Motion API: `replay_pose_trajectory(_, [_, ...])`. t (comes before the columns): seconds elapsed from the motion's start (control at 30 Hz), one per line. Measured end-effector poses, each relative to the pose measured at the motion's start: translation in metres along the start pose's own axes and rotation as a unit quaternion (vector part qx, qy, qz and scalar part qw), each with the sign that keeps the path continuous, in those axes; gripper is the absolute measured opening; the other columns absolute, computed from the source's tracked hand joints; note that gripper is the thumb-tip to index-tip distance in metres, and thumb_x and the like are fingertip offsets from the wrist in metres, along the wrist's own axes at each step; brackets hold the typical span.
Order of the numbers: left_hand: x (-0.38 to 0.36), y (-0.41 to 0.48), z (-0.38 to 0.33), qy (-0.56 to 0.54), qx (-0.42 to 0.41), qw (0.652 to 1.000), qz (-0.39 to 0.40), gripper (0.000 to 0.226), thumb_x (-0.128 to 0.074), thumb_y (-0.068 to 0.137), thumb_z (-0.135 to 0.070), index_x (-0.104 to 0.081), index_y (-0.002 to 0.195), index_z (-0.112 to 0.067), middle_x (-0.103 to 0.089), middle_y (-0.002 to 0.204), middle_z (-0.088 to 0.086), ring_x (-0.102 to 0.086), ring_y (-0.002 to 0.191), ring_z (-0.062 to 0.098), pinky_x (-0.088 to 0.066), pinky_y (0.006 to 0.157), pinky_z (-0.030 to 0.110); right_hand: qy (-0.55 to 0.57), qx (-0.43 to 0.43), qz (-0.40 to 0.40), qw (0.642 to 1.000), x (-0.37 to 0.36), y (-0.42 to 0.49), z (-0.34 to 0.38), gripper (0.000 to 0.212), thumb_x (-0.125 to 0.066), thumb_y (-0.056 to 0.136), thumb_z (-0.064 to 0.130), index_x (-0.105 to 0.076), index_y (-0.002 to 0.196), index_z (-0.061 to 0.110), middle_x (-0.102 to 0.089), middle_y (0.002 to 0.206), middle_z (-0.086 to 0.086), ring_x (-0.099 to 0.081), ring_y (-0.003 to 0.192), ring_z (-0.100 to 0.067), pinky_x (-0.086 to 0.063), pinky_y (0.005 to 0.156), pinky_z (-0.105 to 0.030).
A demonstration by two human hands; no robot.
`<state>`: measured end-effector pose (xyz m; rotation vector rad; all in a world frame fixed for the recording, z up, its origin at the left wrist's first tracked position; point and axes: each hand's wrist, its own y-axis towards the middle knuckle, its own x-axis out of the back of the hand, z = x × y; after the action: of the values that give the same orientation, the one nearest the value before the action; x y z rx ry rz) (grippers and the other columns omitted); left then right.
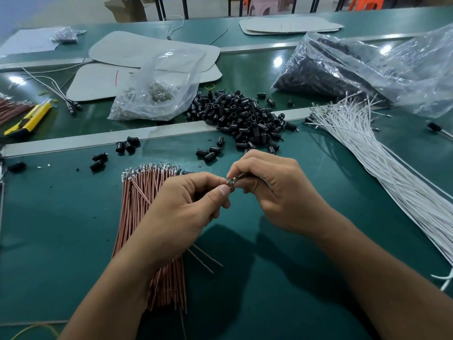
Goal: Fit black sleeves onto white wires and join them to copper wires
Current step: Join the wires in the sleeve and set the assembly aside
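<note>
The green table (61, 217) carries everything. To the right of the right hand (272, 190) lies the bundle of white wires (367, 153). Its long axis runs from beside the right arm away and to the left, with the metal tips at the far end. Under the left hand (181, 209) lies the bundle of copper wires (144, 192), its long axis going almost straight away from the person, tips pointing to the far side. Beyond both hands is the heap of sleeves (242, 116). The hands meet above the table: the left pinches a small metal terminal (230, 184) between thumb and forefinger, and the right pinches its other side. Which wire each hand holds is hidden by the fingers. I judge that the wires are light and thin and bend easily, so the best hold is close behind the tip, where a wire is stiffest. The sleeves look small and light and may roll or slip from the fingers.
</note>
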<state>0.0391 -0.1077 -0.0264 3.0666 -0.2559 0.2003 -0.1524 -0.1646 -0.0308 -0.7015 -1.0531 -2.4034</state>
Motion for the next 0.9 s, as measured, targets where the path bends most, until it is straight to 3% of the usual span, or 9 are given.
replay_pose_trajectory(0.2, [0.0007,0.0005,0.0022,0.018,-0.007,1.0,0.005,0.018,-0.064,0.089,-0.033,-0.074,0.084,-0.019,-0.061,0.066,0.005,-0.048,0.056,0.011,-0.04,0.052,0.026,0.019,-0.01,0.011,1.0,-0.0035,-0.0003,-0.0006,0.018,-0.058,0.09,-0.016,-0.069,0.093,-0.002,-0.062,0.087,-0.001,-0.056,0.075,-0.005,-0.047,0.07,-0.016])
replay_pose_trajectory(0.3, [0.0009,0.0006,0.0021,0.014,0.002,1.0,0.005,0.023,-0.064,0.085,-0.038,-0.073,0.084,-0.017,-0.054,0.069,0.023,-0.041,0.056,0.021,-0.034,0.051,0.039,0.019,0.0,0.014,1.0,-0.0008,0.0008,-0.0014,0.011,-0.062,0.092,-0.008,-0.07,0.097,-0.002,-0.062,0.089,-0.002,-0.058,0.078,-0.006,-0.046,0.074,-0.016])
replay_pose_trajectory(0.4, [-0.0003,0.0011,0.0016,-0.005,0.004,1.0,-0.014,0.024,-0.065,0.085,-0.038,-0.073,0.086,-0.016,-0.052,0.068,0.024,-0.037,0.057,0.024,-0.029,0.05,0.043,0.037,0.0,-0.017,0.999,0.0024,0.0018,-0.0011,0.014,-0.068,0.091,-0.002,-0.069,0.105,-0.003,-0.065,0.088,-0.005,-0.061,0.081,-0.007,-0.048,0.077,-0.018])
replay_pose_trajectory(0.5, [-0.0024,0.0015,0.0018,-0.002,-0.003,1.0,-0.023,0.022,-0.065,0.086,-0.036,-0.073,0.085,-0.016,-0.051,0.07,0.029,-0.037,0.057,0.025,-0.029,0.048,0.047,0.052,0.005,-0.031,0.998,0.0038,0.0016,-0.0012,0.01,-0.071,0.089,-0.003,-0.071,0.099,-0.004,-0.068,0.085,-0.005,-0.062,0.077,-0.005,-0.051,0.073,-0.02])
replay_pose_trajectory(0.57, [-0.0024,0.0013,0.0027,-0.001,-0.011,1.0,-0.026,0.021,-0.065,0.086,-0.037,-0.073,0.086,-0.017,-0.052,0.068,0.025,-0.038,0.056,0.024,-0.03,0.047,0.045,0.062,0.002,-0.038,0.997,0.0029,0.0018,-0.0012,0.008,-0.071,0.088,-0.003,-0.072,0.096,-0.004,-0.069,0.083,-0.006,-0.063,0.071,-0.009,-0.052,0.069,-0.021])
replay_pose_trajectory(0.7, [-0.0023,0.0018,0.0042,-0.012,-0.015,0.999,-0.03,0.019,-0.065,0.085,-0.036,-0.074,0.087,-0.019,-0.06,0.065,-0.001,-0.04,0.055,0.016,-0.032,0.048,0.03,0.086,-0.013,-0.047,0.995,-0.0011,0.0008,0.0001,0.005,-0.069,0.089,-0.004,-0.072,0.093,-0.003,-0.068,0.081,-0.005,-0.062,0.067,-0.014,-0.053,0.065,-0.022])
replay_pose_trajectory(0.9, [-0.0051,0.0011,0.0041,-0.016,-0.026,0.998,-0.05,0.023,-0.067,0.086,-0.038,-0.073,0.085,-0.016,-0.055,0.064,0.012,-0.037,0.055,0.021,-0.028,0.048,0.039,0.068,-0.002,-0.042,0.997,-0.0024,0.0014,0.0003,0.008,-0.068,0.09,-0.005,-0.072,0.098,-0.004,-0.068,0.082,-0.007,-0.063,0.068,-0.018,-0.055,0.065,-0.029])
